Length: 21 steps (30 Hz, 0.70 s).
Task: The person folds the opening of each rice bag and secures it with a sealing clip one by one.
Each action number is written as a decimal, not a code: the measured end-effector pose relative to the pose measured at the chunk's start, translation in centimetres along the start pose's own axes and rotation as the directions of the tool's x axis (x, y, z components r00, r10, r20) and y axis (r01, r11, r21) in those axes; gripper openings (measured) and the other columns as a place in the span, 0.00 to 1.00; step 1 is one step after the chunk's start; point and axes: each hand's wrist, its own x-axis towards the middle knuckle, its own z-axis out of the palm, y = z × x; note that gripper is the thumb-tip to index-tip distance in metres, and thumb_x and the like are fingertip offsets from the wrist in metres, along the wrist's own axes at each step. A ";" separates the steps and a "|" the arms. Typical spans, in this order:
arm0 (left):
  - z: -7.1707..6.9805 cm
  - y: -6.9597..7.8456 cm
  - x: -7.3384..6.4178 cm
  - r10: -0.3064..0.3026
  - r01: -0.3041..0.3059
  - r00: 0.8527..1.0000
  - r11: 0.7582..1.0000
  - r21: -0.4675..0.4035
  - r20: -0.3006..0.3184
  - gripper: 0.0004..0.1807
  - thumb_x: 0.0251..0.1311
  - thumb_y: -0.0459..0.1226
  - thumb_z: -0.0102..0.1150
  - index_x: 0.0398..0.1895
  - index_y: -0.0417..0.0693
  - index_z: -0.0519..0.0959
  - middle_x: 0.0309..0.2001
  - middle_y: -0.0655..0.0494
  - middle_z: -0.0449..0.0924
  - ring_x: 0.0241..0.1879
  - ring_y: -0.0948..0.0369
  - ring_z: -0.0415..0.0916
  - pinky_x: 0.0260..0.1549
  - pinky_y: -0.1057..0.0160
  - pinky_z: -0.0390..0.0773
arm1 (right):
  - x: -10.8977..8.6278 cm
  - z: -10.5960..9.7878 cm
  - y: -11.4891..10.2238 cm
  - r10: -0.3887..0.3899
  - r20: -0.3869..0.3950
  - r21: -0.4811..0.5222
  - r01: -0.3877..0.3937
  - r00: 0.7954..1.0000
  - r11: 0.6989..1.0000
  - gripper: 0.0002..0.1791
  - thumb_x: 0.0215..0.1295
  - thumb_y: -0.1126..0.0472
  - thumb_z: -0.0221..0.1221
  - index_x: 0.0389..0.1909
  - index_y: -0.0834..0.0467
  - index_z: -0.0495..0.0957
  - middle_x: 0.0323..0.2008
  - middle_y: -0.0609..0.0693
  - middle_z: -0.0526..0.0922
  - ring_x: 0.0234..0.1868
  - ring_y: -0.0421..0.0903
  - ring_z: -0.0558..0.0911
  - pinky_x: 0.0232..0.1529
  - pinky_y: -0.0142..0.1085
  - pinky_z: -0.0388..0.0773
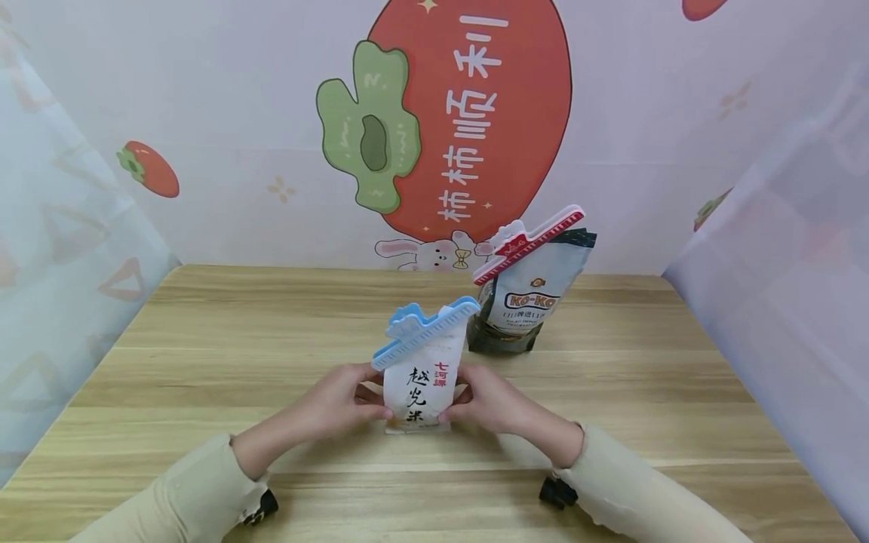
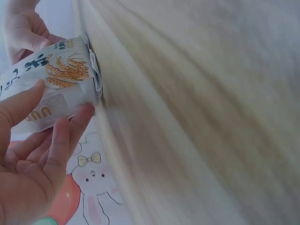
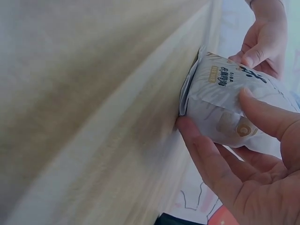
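Observation:
A white rice bag (image 1: 424, 385) with black and red characters stands upright near the middle of the table, its base at the tabletop. Across its top runs a light blue bag clip (image 1: 424, 332), slanting up to the right. My left hand (image 1: 342, 400) grips the bag's left side, thumb on the front and fingers reaching round the side. Opposite it, my right hand (image 1: 485, 400) holds the right side in the same way. In the left wrist view the bag (image 2: 61, 79) shows printed golden rice ears, and in the right wrist view its folded bottom edge (image 3: 190, 84) shows.
Behind and to the right stands a dark and pale KO-KO bag (image 1: 523, 302) with a red and white clip (image 1: 529, 245) across its top. The wooden table (image 1: 224, 339) meets a printed cloth backdrop (image 1: 237, 211) at the back, with cloth on both sides too.

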 end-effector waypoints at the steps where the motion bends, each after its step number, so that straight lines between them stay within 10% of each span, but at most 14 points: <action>1: -0.2 -0.1 0.0 -0.001 0.001 1.000 1.000 0.003 -0.004 0.28 0.56 0.30 0.70 0.59 0.30 0.73 0.51 0.35 0.81 0.45 0.47 0.85 0.43 0.65 0.85 | 0.3 0.0 0.0 -0.006 0.000 0.002 0.006 1.000 1.000 0.25 0.56 0.67 0.71 0.55 0.63 0.76 0.50 0.60 0.84 0.39 0.45 0.85 0.41 0.31 0.83; 21: -3.5 -1.8 1.5 -0.024 0.032 0.994 0.997 0.074 -0.110 0.25 0.60 0.29 0.65 0.60 0.29 0.72 0.55 0.33 0.79 0.50 0.43 0.83 0.47 0.58 0.84 | 5.4 -0.1 -0.8 0.000 -0.069 -0.013 0.000 0.998 1.000 0.26 0.56 0.66 0.71 0.56 0.60 0.78 0.51 0.56 0.85 0.52 0.53 0.84 0.54 0.45 0.81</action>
